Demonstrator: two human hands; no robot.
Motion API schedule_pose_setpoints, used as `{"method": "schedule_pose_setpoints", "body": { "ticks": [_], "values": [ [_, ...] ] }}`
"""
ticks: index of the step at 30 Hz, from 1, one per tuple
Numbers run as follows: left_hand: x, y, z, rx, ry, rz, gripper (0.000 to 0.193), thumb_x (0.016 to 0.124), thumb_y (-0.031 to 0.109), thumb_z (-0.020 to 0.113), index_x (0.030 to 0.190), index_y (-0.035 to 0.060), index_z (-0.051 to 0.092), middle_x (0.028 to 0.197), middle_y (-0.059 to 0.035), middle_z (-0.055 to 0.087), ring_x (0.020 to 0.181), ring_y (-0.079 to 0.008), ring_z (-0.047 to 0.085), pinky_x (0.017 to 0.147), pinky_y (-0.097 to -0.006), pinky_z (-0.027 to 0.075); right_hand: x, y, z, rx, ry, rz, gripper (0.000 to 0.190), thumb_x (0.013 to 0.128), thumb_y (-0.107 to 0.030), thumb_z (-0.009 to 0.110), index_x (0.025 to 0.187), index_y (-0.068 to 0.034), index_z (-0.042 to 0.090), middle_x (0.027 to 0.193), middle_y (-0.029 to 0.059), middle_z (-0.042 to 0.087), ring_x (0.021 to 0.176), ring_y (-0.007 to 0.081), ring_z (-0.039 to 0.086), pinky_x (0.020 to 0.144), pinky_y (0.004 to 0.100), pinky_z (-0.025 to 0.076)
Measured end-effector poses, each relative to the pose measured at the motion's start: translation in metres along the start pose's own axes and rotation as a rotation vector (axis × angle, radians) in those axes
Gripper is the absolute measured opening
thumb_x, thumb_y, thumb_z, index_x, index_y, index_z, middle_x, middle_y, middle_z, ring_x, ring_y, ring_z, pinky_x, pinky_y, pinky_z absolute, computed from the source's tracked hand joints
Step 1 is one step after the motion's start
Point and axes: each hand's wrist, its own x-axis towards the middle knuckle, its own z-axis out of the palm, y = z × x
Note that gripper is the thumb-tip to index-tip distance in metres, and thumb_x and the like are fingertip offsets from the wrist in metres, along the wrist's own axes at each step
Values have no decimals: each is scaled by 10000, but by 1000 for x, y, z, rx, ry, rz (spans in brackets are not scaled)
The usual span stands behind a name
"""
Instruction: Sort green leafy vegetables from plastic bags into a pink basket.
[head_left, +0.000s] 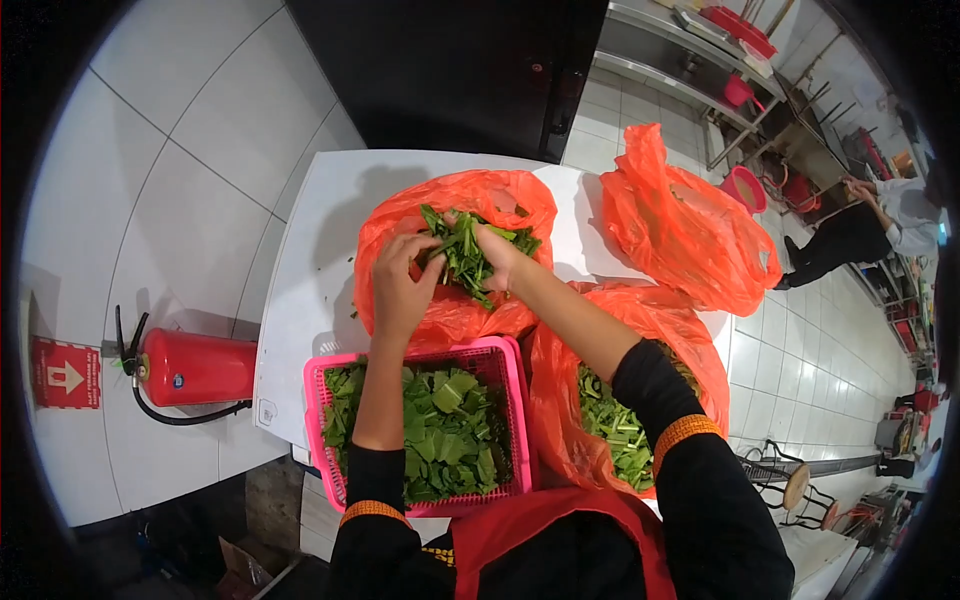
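Note:
Over an open orange plastic bag on the white table, my right hand holds a bunch of cut leafy greens. My left hand is at the left side of the same bunch, its thumb and fingers curved against the leaves. More greens lie in the bag around and under the hands. Nearer to me, a pink plastic basket holds cut green leaves, partly hidden by my left forearm. To its right, a second orange bag stands open with chopped greens inside, partly covered by my right arm.
A third orange bag lies at the table's right edge. The white table borders a tiled wall. A red fire extinguisher is at the left. Behind is a black cabinet. Across the tiled floor, a person is near steel shelving.

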Motion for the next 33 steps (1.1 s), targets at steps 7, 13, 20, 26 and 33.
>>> {"method": "schedule_pose_setpoints", "body": {
  "ticks": [7,13,20,26,33],
  "values": [
    [2,-21,-13,-675,84,-471,170,852,153,656,868,-14,630,781,-19,616,714,-102,582,660,-233,478,9,17,-13,-1241,425,-585,409,829,-365,613,1073,-39,571,950,167,616,903,298,598,837,385,477],
    [-1,-11,-22,-784,106,-559,206,901,187,601,836,-8,619,787,-28,607,713,-90,596,629,-230,521,-10,2,4,-1841,16,-418,504,718,-277,710,1150,-64,559,1153,218,541,1047,339,545,860,418,463],
    [-17,5,-30,-827,43,-600,231,920,205,562,972,-17,597,861,-60,614,738,-136,609,670,-259,527,-62,-28,18,-1773,139,-677,284,756,-112,659,1012,11,639,954,165,656,883,288,626,812,356,485],
    [-72,40,-92,-551,-349,-607,248,886,126,570,1084,-23,573,866,-23,604,721,-96,552,671,-240,480,-203,-45,6,-1226,292,-710,204,808,-24,578,1001,20,627,848,55,645,736,101,601,666,259,493],
    [-119,97,-22,-164,-217,-383,265,813,63,618,1077,38,608,1000,-76,608,937,-159,566,744,-289,478,-356,31,-111,-1300,465,-40,305,751,-146,680,1026,-28,620,916,112,631,843,217,610,717,354,498]
  ]
}}
